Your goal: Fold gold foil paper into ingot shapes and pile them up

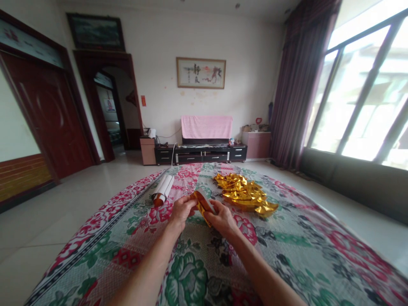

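Note:
Both my hands meet over a flowered cloth [134, 250] that covers the surface in front of me. My left hand [181, 211] and my right hand [223, 217] pinch a piece of gold foil paper [202, 204] between them, fingers closed on its edges. Just beyond my right hand lies a pile of folded gold foil pieces [245, 193]. To the left of my left hand rests a white roll of paper [163, 190] with an orange-gold inner end.
A dark TV cabinet [200, 154] with a pink cloth [206, 126] over it stands at the far wall. Red-brown doors [54, 114] are on the left. Tall windows with a purple curtain [296, 85] and a long dark ledge [353, 180] run along the right.

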{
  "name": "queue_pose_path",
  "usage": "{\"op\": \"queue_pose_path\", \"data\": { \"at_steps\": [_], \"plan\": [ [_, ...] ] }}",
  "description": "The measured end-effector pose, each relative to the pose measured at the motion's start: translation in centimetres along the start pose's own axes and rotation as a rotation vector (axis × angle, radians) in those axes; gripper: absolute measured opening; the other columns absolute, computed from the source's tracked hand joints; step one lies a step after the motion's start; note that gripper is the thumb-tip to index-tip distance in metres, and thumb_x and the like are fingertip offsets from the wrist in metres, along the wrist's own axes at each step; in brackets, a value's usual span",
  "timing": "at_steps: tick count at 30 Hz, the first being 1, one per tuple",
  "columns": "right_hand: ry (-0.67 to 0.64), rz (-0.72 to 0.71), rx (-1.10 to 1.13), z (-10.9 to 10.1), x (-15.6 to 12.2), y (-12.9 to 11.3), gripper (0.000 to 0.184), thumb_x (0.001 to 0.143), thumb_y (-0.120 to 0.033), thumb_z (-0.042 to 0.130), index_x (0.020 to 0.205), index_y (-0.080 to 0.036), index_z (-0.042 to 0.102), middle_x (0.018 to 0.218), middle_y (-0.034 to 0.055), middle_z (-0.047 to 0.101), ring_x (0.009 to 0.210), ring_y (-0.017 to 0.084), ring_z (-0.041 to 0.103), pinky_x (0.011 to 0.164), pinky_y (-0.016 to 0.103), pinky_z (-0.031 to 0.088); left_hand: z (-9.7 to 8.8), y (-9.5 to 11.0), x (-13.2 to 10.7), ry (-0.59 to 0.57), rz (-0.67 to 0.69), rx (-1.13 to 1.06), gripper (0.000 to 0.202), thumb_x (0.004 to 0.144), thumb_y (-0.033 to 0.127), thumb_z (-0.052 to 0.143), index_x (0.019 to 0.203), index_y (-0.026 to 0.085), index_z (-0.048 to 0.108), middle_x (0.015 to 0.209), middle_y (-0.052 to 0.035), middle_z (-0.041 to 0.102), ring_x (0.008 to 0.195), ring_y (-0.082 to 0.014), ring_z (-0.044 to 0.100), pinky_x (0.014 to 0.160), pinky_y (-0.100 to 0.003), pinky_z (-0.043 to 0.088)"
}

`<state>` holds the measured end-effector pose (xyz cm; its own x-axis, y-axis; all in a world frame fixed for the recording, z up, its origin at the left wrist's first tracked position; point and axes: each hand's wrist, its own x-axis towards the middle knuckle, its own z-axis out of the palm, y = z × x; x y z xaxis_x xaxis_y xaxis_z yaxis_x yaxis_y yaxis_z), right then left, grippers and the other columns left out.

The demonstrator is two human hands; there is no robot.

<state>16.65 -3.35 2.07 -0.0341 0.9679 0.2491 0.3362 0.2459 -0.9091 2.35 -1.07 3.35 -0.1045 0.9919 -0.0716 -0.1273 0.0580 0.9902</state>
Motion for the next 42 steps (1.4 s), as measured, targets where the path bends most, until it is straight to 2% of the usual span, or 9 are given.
{"op": "queue_pose_path", "data": {
  "at_steps": [4,9,13,19,26,36,42],
  "plan": [
    [-0.026,-0.003,0.013,-0.28,0.02,-0.56,0.034,0.067,-0.033,0.056,0.095,-0.016,0.065,0.073,-0.0013,0.062,0.063,0.012,0.053,0.056,0.019,0.039,0.25,0.30,-0.21,-0.008,0.033,0.060,0.024,0.056,0.033,0.066,0.074,0.017,0.065,0.063,0.0001,0.064,0.060,-0.0127,0.059,0.053,-0.022,0.040],
    [-0.029,0.060,-0.062,-0.22,0.09,-0.33,0.024,0.066,-0.037,0.056,0.070,-0.014,0.063,0.055,-0.0040,0.051,0.051,0.008,0.044,0.047,0.018,0.031,0.38,0.13,-0.17,-0.036,0.087,0.102,0.018,0.057,0.031,0.065,0.067,0.016,0.064,0.056,0.0014,0.060,0.050,-0.0093,0.052,0.050,-0.020,0.036],
    [-0.058,0.098,-0.009,0.01,0.17,-0.01,0.021,0.064,-0.036,0.056,0.061,-0.015,0.057,0.049,-0.0052,0.046,0.047,0.007,0.039,0.044,0.018,0.028,0.31,-0.08,-0.07,-0.058,0.092,0.091,0.018,0.057,0.031,0.065,0.067,0.015,0.065,0.056,0.0008,0.061,0.050,-0.0088,0.051,0.049,-0.020,0.034],
    [-0.088,0.121,0.120,-0.05,-0.06,-0.59,0.019,0.062,-0.034,0.058,0.060,-0.015,0.052,0.047,-0.0063,0.042,0.045,0.006,0.036,0.043,0.018,0.028,0.21,0.17,-0.04,-0.058,0.032,0.027,0.025,0.058,0.036,0.065,0.073,0.017,0.067,0.061,-0.0004,0.064,0.053,-0.0110,0.055,0.048,-0.020,0.035],
    [-0.147,0.142,0.194,-0.11,-0.11,-0.49,0.020,0.062,-0.034,0.059,0.065,-0.014,0.054,0.051,-0.0052,0.045,0.046,0.007,0.039,0.045,0.019,0.032,0.10,0.03,0.15,-0.046,0.043,0.014,0.023,0.059,0.036,0.065,0.071,0.016,0.066,0.057,0.0010,0.061,0.053,-0.0102,0.054,0.048,-0.019,0.034],
    [-0.173,0.106,0.117,-0.45,0.05,0.07,0.024,0.065,-0.038,0.059,0.061,-0.015,0.053,0.051,-0.0052,0.045,0.046,0.006,0.039,0.044,0.018,0.030,0.12,0.10,0.04,-0.064,0.082,0.006,0.022,0.058,0.034,0.065,0.068,0.015,0.064,0.059,-0.0010,0.063,0.052,-0.0110,0.055,0.047,-0.019,0.034],
    [-0.186,0.107,0.096,-0.63,0.02,-0.01,0.020,0.063,-0.035,0.061,0.066,-0.015,0.059,0.052,-0.0046,0.049,0.049,0.008,0.043,0.046,0.018,0.032,0.10,-0.17,0.27,-0.049,0.083,-0.026,0.021,0.057,0.032,0.066,0.068,0.015,0.064,0.057,-0.0011,0.063,0.051,-0.0114,0.055,0.047,-0.020,0.033]
  ]
}}
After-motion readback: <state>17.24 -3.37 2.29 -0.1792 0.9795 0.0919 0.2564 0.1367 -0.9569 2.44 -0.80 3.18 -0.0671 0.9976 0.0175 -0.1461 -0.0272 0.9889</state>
